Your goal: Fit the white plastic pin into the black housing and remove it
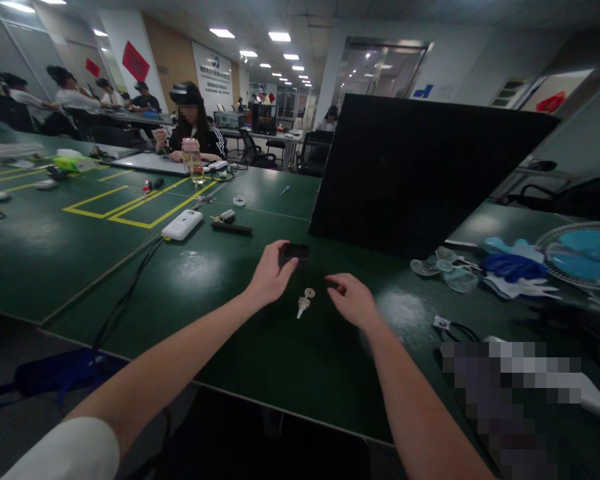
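Over the middle of the green table, my left hand (273, 275) is closed around a small black box-like object (296, 253), its thumb along the near side. The exact kind of that object is too dark to make out. To the right, my right hand (353, 298) hovers with thumb and index finger apart and nothing visible between them. Between the two hands, a small cream-white part with a round, ring-like end (304, 305) lies on the table, touched by neither hand.
A large black panel (410, 173) stands tilted beyond my right hand. A white power bank-like device (183, 225) and a dark bar (231, 229) lie left. At right are clear cups (450, 270), gloves (517, 273) and a fan (585, 250). A person (190, 133) sits opposite.
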`<state>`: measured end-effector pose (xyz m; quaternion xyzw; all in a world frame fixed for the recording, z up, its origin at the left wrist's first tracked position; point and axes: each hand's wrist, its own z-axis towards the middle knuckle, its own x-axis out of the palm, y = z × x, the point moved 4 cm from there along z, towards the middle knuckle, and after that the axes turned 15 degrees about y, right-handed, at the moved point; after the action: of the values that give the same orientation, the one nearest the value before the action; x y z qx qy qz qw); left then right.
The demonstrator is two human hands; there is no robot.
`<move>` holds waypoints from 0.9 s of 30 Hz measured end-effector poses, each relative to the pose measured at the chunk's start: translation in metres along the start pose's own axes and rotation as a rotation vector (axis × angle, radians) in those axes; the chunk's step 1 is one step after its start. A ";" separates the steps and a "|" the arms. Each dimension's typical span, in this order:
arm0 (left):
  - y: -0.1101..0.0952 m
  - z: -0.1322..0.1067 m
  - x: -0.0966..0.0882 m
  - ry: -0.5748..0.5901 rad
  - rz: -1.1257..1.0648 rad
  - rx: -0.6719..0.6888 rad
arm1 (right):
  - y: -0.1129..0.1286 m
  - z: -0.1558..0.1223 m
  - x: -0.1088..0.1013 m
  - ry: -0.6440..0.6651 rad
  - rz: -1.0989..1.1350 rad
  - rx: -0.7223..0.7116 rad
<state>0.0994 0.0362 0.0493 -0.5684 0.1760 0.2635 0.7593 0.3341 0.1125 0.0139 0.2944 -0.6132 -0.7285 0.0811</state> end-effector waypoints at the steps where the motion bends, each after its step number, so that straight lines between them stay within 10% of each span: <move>1: 0.009 -0.003 -0.008 -0.026 0.012 -0.022 | 0.004 -0.001 0.006 0.058 -0.022 -0.008; 8: 0.044 -0.022 -0.018 0.083 -0.044 -0.163 | 0.027 0.002 0.040 0.302 -0.162 -0.093; 19: 0.008 -0.031 -0.006 0.295 0.120 -0.118 | 0.046 -0.009 0.040 0.000 -0.230 -0.129; 27: -0.009 -0.035 -0.005 0.338 0.244 -0.016 | 0.077 -0.016 0.076 0.094 -0.639 -0.344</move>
<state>0.1021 -0.0001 0.0485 -0.5852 0.3662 0.2557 0.6768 0.2623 0.0443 0.0598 0.4863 -0.3546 -0.7952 -0.0742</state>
